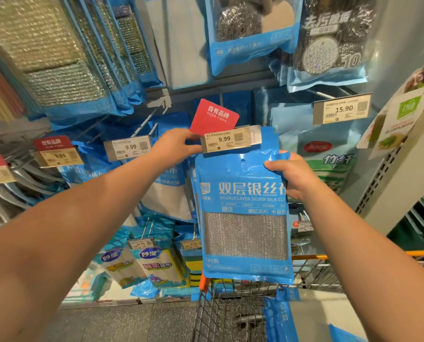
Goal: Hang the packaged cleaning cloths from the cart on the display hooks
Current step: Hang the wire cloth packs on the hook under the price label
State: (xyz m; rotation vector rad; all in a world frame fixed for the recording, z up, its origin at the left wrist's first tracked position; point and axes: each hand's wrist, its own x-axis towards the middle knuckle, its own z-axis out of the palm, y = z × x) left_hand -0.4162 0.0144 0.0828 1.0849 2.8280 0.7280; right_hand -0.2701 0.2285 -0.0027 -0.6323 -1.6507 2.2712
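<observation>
Left hand [175, 145] up at the shelf front, fingers and thumb pinching the left end of the 9.99 price tag holder [227, 140], apparently tipping it aside so the display hook behind it, itself hidden, can be reached. Right hand [293, 175] gripping the upper right corner of a packaged cleaning cloth [245, 218], a blue pouch with a silver mesh window, held upright just below the tag. Hang hole [243, 161] at the pouch's top edge sitting directly under the holder, not yet threaded by the look of it. Red brand card [214, 117] sticking up behind the tag. More blue packs [281, 317] standing in the wire shopping cart [220, 314] below, presumably awaiting the same treatment. Neighbouring hooks carrying sponge scourers [58, 70] upper left, steel wool packs [329, 45] upper right, bamboo fibre cloths [329, 154] to the right. Grip at one top corner likely chosen to keep the hole free and the pouch hanging flat; probably calling next for a slight lift to line the hole up with the hook's tip. Risk, as judged here: pouch swinging or buckling from the one-corner hold and missing the hook.
</observation>
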